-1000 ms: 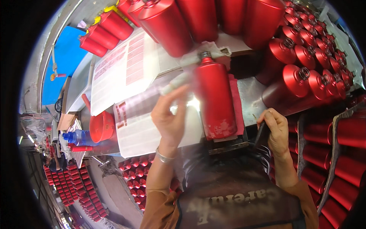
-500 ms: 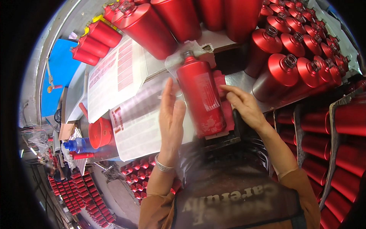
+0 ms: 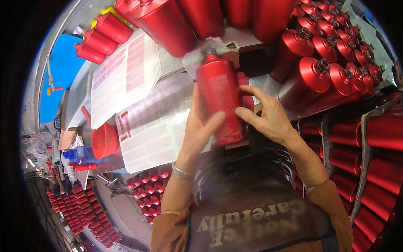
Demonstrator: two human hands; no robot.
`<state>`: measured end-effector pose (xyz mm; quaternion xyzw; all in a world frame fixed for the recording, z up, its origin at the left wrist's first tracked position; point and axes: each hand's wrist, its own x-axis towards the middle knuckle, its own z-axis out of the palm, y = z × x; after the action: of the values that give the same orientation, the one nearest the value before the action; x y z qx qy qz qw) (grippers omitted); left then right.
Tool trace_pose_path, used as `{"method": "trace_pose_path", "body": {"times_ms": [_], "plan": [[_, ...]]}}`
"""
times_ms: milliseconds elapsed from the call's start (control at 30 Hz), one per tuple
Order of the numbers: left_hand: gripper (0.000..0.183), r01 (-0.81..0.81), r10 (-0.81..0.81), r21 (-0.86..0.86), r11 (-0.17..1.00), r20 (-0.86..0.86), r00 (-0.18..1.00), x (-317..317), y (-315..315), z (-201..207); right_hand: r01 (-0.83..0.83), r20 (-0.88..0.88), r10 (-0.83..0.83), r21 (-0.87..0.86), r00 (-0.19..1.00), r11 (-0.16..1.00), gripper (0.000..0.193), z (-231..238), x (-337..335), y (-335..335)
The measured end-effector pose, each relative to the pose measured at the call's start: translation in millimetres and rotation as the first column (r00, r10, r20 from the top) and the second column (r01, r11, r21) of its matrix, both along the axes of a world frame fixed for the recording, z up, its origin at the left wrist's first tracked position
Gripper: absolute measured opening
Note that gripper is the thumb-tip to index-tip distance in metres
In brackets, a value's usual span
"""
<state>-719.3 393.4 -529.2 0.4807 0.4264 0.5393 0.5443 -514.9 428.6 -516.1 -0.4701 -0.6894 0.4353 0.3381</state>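
Note:
A red bottle [image 3: 217, 94] with a clear glass neck lies directly before me, its neck pointing away and resting by a whitish cloth [image 3: 195, 56]. On its front is a rectangular see-through label [image 3: 222, 95] with pale print. My left hand [image 3: 199, 122] lies along the bottle's left side, fingers partly hidden behind it and the blurred thumb over its front. From the right, my right hand [image 3: 266, 112] grips the bottle's edge between thumb and fingers. Pinkish-red material [image 3: 247, 101] shows beside the bottle, under my right fingers.
Sheets of printed labels [image 3: 157, 117] cover the table at left. Near them stand a red cup [image 3: 105, 140] and a blue bottle [image 3: 84, 155]. More red bottles [image 3: 166, 27] stand across the back and at right [image 3: 312, 77]. Racks of red bottles [image 3: 382, 134] rise at my right.
My left hand has come in from beside the bottle onto its left side and front. My right fingers have closed onto its right edge. The label now lies flatter against the bottle.

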Motion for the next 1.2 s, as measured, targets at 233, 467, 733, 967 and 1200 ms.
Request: {"method": "trace_pose_path", "body": {"times_ms": [233,467,733,967,1200], "plan": [[0.057,0.066,0.243,0.459,0.886,-0.581,0.777,-18.7,18.0,10.2,0.018,-0.057,-0.025,-0.129,0.998,0.992,0.066,-6.6,-3.4,10.5],[0.056,0.137,0.223,0.460,0.877,-0.643,0.733,-20.2,37.2,7.5,0.022,-0.002,-0.022,-0.101,1.000,0.995,0.071,-0.5,-11.0,11.5],[0.057,0.116,0.192,0.431,0.895,-0.606,0.772,-20.1,37.4,3.8,0.015,0.004,-0.015,-0.076,1.000,0.997,0.073,-2.2,-11.7,14.2],[0.059,0.095,0.224,0.435,0.895,-0.626,0.747,-18.4,38.6,3.6,0.006,0.006,-0.006,-0.160,1.000,0.987,0.074,0.6,-9.6,16.5],[0.060,0.076,0.218,0.417,0.906,-0.611,0.761,-16.1,38.7,3.9,0.002,0.007,-0.001,-0.129,1.000,0.992,0.074,1.6,-9.4,18.0]]}}
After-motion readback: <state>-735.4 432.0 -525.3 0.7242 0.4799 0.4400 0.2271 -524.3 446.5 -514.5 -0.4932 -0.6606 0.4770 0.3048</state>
